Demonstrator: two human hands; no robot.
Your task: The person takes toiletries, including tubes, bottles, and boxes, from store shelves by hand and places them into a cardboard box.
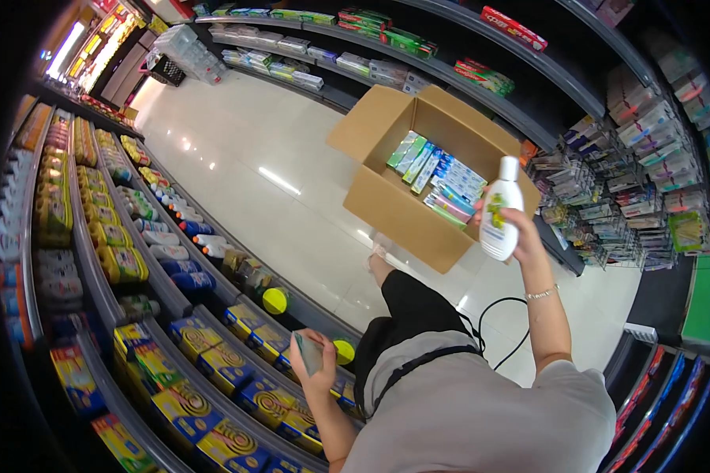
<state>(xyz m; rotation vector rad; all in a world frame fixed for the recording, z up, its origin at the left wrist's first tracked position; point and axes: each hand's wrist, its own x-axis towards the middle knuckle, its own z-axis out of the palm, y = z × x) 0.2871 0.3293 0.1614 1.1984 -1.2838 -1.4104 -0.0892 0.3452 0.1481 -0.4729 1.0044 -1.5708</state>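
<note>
My right hand (pixel 524 237) grips a white plastic bottle (pixel 502 213) with a white cap and a green-and-yellow picture on its front. The bottle is held up, slightly tilted, over the near right side of an open cardboard box (pixel 411 219). Inside the box lie several toothpaste cartons (pixel 426 162) and some pink and blue packs (pixel 452 204). My left hand (pixel 320 366) is low beside the left shelf, fingers closed around a flat grey-green thing (pixel 310 353), which may be a folded cloth; its exact kind is unclear.
At left, shelves hold yellow bottles (pixel 121 264) and mosquito coil boxes (pixel 189 408). Toothpaste shelves (pixel 384 29) run behind the box. Wire racks of small packs (pixel 621 201) hang at right. A black cable (pixel 491 304) loops over the tiled floor (pixel 260 154). Clear plastic bins (pixel 186 50) stand far off.
</note>
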